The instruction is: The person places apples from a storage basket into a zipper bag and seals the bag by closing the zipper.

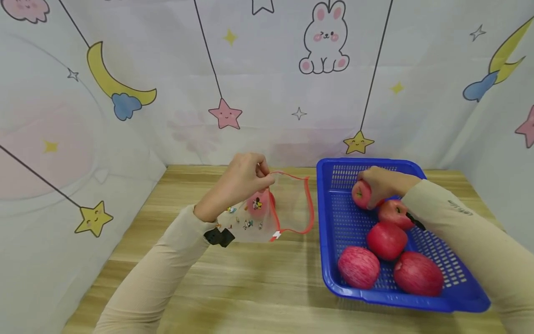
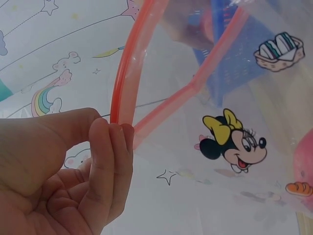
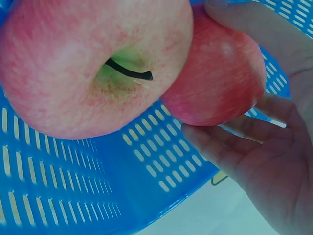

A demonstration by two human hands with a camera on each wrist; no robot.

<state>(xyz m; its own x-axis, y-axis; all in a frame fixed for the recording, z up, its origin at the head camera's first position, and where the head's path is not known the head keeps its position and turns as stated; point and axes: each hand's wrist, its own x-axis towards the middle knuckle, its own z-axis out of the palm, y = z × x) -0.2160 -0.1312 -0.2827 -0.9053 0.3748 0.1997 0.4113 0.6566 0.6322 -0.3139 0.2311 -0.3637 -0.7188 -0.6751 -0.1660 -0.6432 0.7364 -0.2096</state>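
Note:
A clear bag with a red zip edge and cartoon prints (image 1: 246,222) is pinched at its rim by the left hand (image 1: 244,178); its mouth gapes toward the basket. Inside the bag, a pink-red apple (image 1: 257,204) shows through the plastic. In the left wrist view, thumb and fingers (image 2: 110,147) meet on the red edge (image 2: 128,83). Over the back of the blue basket (image 1: 327,232), the right hand (image 1: 379,184) has its fingers around an apple (image 1: 361,194). The right wrist view shows that apple (image 3: 220,73) between thumb and fingers, beside a larger-looking apple (image 3: 73,63).
Several other apples lie in the basket, among them a red one (image 1: 387,240) in the middle and two near its front. The wooden table (image 1: 246,287) reaches back to a white cloth (image 1: 267,83) printed with stars, a moon and a rabbit.

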